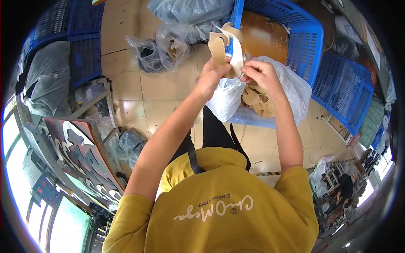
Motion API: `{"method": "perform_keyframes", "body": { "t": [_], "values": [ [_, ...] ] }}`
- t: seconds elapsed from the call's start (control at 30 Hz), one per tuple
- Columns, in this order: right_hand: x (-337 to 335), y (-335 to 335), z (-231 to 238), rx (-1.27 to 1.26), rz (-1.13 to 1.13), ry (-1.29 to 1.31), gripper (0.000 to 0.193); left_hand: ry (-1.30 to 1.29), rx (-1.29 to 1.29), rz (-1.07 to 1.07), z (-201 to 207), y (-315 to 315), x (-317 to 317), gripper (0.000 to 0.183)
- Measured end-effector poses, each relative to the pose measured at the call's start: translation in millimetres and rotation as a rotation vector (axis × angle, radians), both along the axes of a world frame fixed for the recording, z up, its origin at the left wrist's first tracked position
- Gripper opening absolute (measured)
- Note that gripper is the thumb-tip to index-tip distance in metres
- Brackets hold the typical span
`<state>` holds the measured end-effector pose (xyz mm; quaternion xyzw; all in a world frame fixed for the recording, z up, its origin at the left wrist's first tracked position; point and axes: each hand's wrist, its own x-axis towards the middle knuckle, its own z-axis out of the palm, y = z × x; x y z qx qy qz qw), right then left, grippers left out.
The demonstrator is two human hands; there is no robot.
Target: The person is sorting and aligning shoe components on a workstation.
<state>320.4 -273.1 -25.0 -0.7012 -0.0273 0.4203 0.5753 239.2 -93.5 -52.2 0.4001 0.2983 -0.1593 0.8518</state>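
Observation:
Both my hands are raised close together over an open white plastic bag (225, 99) with several curved tan cut pieces (259, 103) inside. Between the fingers and thumb of my left hand (212, 75) are curved tan pieces (217, 49), their ends sticking up. A curved white strip (237, 55) stands between the two hands. My right hand (262, 76) is closed in a pinch at the lower end of this strip. Which edges its fingertips grip is partly hidden.
A blue plastic crate (307, 48) with a brown board (257, 36) stands just beyond the bag. Grey and clear filled bags (190, 12) lie on the tiled floor ahead. At left a rack holds a board with curved shapes (80, 147). More blue crates (341, 90) stand right.

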Motion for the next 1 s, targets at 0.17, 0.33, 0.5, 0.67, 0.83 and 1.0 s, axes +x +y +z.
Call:
{"method": "perform_keyframes", "body": {
  "t": [0.17,0.33,0.5,0.67,0.83,1.0],
  "values": [
    [0.6,-5.2,11.4,-0.002,-0.118,-0.100,0.012,-0.032,0.273,0.049,6.3,-17.0,13.6,0.024],
    [9.6,-62.6,22.4,-0.166,-0.444,-0.284,0.011,-0.039,-0.027,0.184,-8.3,-27.9,58.5,0.034],
    [-9.6,-104.7,10.1,-0.281,-0.577,-0.382,0.012,0.182,0.155,0.213,-69.3,-34.2,94.9,0.034],
    [-42.5,-102.2,-10.5,-0.255,-0.617,-0.291,0.012,0.164,0.222,0.272,-96.7,-33.6,80.9,0.043],
    [-54.3,-66.0,-4.5,-0.135,-0.538,-0.280,0.012,0.313,0.521,0.115,-80.5,-15.2,41.5,0.052],
    [-74.3,-30.8,13.7,-0.076,-0.431,-0.218,0.012,-0.118,0.162,-0.359,33.2,-27.7,-15.8,0.046]
  ]
}}
